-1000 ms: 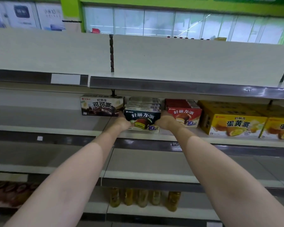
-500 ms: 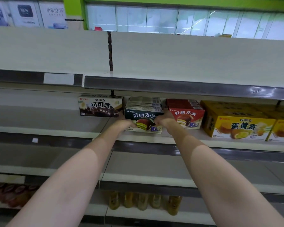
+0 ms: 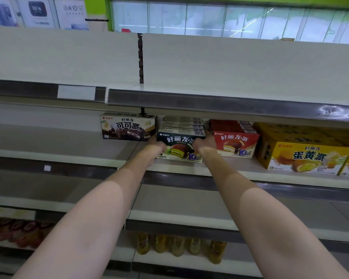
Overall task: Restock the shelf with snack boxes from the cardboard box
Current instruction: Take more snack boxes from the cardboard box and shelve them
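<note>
The person reaches both arms to the middle shelf (image 3: 240, 173), where the dark green snack box (image 3: 179, 146) stands at the front of its row, between the brown cocoa box (image 3: 127, 126) on its left and the red box (image 3: 235, 140) on its right. The left hand (image 3: 156, 147) is against the left end of the green box and the right hand (image 3: 205, 142) is against its right end, so the box sits between the two hands. The fingers go behind the box ends and cannot be seen, so it is not possible to tell whether they are curled around the box or only pressing flat on it. Behind the green box there are more boxes of the same kind, lying in a row toward the back. The cardboard box of the task is not in the view. It seems the person is setting this box in its place. The risk from here is mostly about the neighbours: the right hand is squeezed just beside the red box, and drawing it out carelessly could pull that box forward or turn it. Also, the green box stands close to the shelf edge, so a quick release or a push from one side only could leave it crooked or tip it off the front.
</note>
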Demonstrator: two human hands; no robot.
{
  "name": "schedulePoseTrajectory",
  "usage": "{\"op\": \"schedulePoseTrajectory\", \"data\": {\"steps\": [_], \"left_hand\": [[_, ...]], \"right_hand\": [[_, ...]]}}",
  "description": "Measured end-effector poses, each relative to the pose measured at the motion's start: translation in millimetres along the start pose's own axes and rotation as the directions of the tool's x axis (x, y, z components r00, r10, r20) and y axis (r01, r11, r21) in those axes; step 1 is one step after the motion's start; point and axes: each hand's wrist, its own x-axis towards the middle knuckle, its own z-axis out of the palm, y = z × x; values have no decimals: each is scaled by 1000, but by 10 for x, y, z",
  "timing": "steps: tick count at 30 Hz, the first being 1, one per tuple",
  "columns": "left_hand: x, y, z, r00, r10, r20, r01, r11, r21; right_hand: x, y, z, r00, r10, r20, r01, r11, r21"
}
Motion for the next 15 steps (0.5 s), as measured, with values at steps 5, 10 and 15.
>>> {"op": "schedulePoseTrajectory", "data": {"steps": [5, 10, 15], "left_hand": [[-4, 5, -27, 998, 67, -11, -64, 981, 183], [-6, -20, -53, 996, 76, -42, -61, 955, 289], [-52, -96, -191, 991, 80, -109, -36, 933, 359]], "right_hand": [[-25, -57, -50, 1000, 13, 22, -11, 995, -98], [-89, -57, -106, 1000, 16, -1, -16, 984, -180], [-215, 53, -190, 998, -3, -68, -14, 967, -256]]}}
